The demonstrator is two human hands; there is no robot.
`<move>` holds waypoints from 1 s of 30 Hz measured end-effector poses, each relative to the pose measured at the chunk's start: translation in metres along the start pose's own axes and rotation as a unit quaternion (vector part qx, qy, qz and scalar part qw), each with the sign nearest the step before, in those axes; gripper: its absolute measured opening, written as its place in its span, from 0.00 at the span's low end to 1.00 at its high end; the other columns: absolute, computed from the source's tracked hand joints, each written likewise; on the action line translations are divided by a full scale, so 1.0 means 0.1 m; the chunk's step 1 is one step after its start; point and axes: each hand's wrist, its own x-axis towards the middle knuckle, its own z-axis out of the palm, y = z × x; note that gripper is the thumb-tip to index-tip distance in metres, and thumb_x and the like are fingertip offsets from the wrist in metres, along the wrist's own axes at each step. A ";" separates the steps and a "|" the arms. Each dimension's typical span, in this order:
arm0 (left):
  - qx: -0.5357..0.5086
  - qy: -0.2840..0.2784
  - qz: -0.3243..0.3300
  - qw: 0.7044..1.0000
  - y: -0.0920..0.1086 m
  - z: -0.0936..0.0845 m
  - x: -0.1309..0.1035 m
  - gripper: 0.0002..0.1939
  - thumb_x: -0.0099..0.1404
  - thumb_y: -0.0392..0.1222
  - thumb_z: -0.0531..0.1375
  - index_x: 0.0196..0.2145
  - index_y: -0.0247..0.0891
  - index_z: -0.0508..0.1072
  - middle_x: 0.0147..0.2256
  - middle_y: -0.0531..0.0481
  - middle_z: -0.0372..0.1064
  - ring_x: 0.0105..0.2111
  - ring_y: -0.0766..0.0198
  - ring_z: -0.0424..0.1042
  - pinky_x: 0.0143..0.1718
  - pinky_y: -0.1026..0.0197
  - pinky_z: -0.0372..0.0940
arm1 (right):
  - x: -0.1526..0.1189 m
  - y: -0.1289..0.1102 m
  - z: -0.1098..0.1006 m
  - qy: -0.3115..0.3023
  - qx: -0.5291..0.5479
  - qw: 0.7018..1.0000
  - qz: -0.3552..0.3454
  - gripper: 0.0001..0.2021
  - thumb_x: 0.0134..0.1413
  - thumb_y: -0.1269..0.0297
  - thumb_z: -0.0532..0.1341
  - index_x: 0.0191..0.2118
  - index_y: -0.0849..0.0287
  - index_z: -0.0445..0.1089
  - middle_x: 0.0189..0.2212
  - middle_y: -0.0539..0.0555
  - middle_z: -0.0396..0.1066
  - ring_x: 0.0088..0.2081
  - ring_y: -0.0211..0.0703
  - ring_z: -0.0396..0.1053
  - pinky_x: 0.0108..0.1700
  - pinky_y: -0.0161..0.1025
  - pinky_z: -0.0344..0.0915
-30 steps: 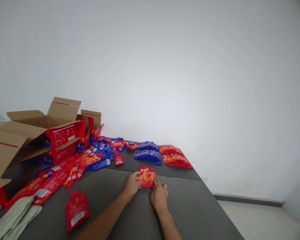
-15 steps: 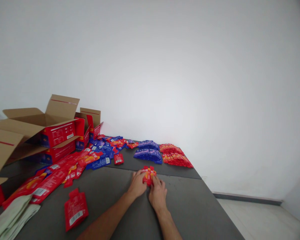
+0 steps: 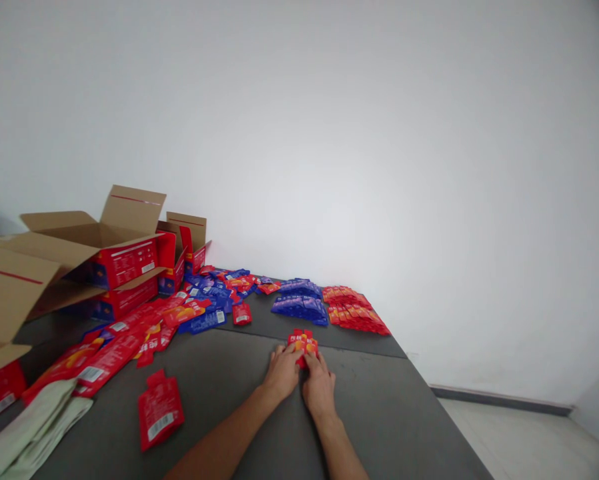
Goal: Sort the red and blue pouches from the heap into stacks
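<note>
In the head view, small red pouches (image 3: 303,341) with orange fruit prints lie overlapped on the dark table, between my two hands. My left hand (image 3: 283,373) grips them from the left side, its fingers bent over the near left edge. From the right, my right hand (image 3: 320,387) presses its fingers on their lower right part. The pouches' lower ends are partly hidden by my fingers. Off to the left, a single red pouch (image 3: 160,410) lies with its barcode side up.
Fanned rows of blue pouches (image 3: 300,310) and red pouches (image 3: 358,319) lie at the table's far right. A mixed heap of loose pouches (image 3: 209,293) spreads left, beside open cardboard boxes (image 3: 129,263). A folded pale cloth (image 3: 44,427) lies front left. The table's right edge borders the floor.
The view has shifted slightly, so everything sits a little farther right. My left fingers have moved onto the front of the pouches, which now look more closely overlapped.
</note>
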 end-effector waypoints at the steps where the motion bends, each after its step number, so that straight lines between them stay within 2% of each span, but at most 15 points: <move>1: 0.000 0.003 0.000 1.000 0.01 -0.01 -0.02 0.28 0.59 0.35 0.52 0.56 0.50 0.70 0.60 0.53 0.62 0.55 0.53 0.60 0.54 0.53 0.56 | 0.00 -0.01 -0.01 0.002 0.000 1.000 -0.001 0.32 0.51 0.79 0.47 0.60 0.50 0.64 0.63 0.54 0.60 0.66 0.47 0.50 0.54 0.47 0.56; 6: -0.003 0.008 -0.006 1.000 0.01 -0.08 -0.13 0.30 0.58 0.34 0.53 0.59 0.49 0.67 0.63 0.52 0.58 0.59 0.54 0.56 0.58 0.52 0.53 | -0.01 -0.11 -0.03 0.027 0.000 0.999 -0.022 0.29 0.52 0.77 0.50 0.60 0.53 0.64 0.63 0.55 0.59 0.67 0.48 0.48 0.57 0.49 0.54; 11: 0.022 0.016 -0.030 0.999 -0.10 -0.17 -0.32 0.32 0.58 0.34 0.53 0.60 0.48 0.64 0.64 0.50 0.56 0.61 0.52 0.54 0.59 0.50 0.51 | -0.07 -0.28 0.02 0.015 0.014 0.998 -0.058 0.30 0.53 0.75 0.50 0.63 0.51 0.61 0.64 0.54 0.58 0.67 0.49 0.48 0.59 0.50 0.54; 17: 0.090 0.066 -0.066 0.992 -0.30 -0.38 -0.61 0.26 0.61 0.36 0.51 0.57 0.44 0.68 0.62 0.44 0.58 0.60 0.50 0.55 0.58 0.47 0.50 | -0.17 -0.62 0.11 0.000 0.020 0.994 -0.104 0.26 0.59 0.72 0.48 0.61 0.53 0.63 0.63 0.55 0.59 0.66 0.50 0.50 0.60 0.50 0.53; 24: 0.203 0.125 -0.180 0.954 -0.53 -0.78 -0.98 0.24 0.61 0.39 0.53 0.55 0.36 0.70 0.60 0.34 0.60 0.60 0.41 0.54 0.57 0.40 0.49 | -0.36 -1.11 0.11 -0.027 0.012 0.988 -0.153 0.23 0.60 0.69 0.49 0.59 0.51 0.65 0.62 0.54 0.61 0.63 0.55 0.53 0.57 0.51 0.55; 30: 0.259 0.151 -0.278 0.913 -0.78 -1.05 -1.28 0.24 0.61 0.38 0.52 0.55 0.35 0.71 0.62 0.32 0.56 0.63 0.34 0.48 0.56 0.29 0.45 | -0.48 -1.60 0.13 -0.053 0.029 0.983 -0.171 0.23 0.59 0.68 0.50 0.59 0.49 0.64 0.61 0.54 0.61 0.60 0.57 0.54 0.53 0.51 0.59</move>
